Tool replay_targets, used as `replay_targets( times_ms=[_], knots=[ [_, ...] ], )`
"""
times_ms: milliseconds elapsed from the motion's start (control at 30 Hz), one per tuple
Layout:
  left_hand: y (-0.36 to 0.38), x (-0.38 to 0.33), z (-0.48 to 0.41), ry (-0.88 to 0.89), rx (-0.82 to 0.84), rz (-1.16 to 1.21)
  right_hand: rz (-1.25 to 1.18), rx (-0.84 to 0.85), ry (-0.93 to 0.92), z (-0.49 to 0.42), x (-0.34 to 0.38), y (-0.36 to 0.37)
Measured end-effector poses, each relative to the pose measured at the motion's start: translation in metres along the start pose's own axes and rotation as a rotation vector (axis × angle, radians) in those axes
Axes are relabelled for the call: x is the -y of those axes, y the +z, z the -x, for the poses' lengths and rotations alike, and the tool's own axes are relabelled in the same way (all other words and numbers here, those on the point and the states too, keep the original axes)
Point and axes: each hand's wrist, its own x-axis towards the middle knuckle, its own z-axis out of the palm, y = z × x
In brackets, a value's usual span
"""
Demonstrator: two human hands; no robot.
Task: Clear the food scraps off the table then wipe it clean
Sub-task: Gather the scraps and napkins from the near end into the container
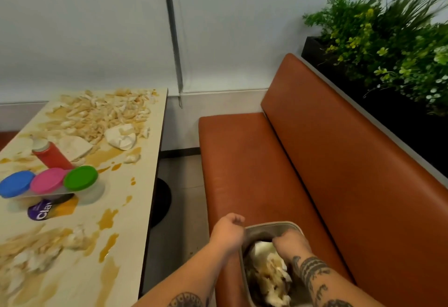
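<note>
Here, the left hand (pixel 229 230) sits at the far left corner of a grey-beige plastic bin (pixel 271 224) that stands on the seat of an orange-brown leather bench (pixel 242 161). Its fingers are curled, but I cannot tell whether they grip the rim or only lie beside it. The right hand (pixel 289 241) reaches down inside the bin, knuckles up and fingers bent toward a wad of crumpled white paper and pale, sauce-stained scraps (pixel 269 275) that fill the bin. Whether it holds any of them cannot be told.

To the left, apart from the bench, stands a cream laminate table (pixel 135 185). A heap of pale strip-shaped food scraps and crumpled white napkins (pixel 101 112) covers its far end, and a second smeared heap (pixel 29 253) lies at its near left edge. Brownish-orange sauce puddles and drips (pixel 108 219) run down the tabletop between them. A red squeeze bottle with a pale cap (pixel 52 156) lies on its side in the middle. Just in front of it stand three small tubs side by side, with a blue lid (pixel 15 183), a pink lid (pixel 48 180) and a green lid (pixel 81 177).

Behind the bench back, green leafy plants (pixel 388 39) fill a black planter.
</note>
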Motion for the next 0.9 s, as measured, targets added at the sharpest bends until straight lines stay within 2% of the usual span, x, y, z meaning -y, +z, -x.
replay_targets(
  times_ms=[200,400,633,900],
  knots=[
    [-0.044,-0.004,0.007,0.032,-0.12,-0.013,0.074,0.012,-0.132,0.013,0.063,-0.001],
    [-0.127,0.004,0.024,0.059,-0.321,-0.051,0.078,0.026,-0.353,0.052,0.16,0.04],
    [-0.24,0.047,0.053,0.035,-0.544,0.084,0.018,0.078,-0.615,0.12,0.25,0.103],
    [-0.348,0.116,0.097,-0.039,-0.784,0.109,0.007,0.169,-0.825,0.176,0.309,0.179]
  ],
)
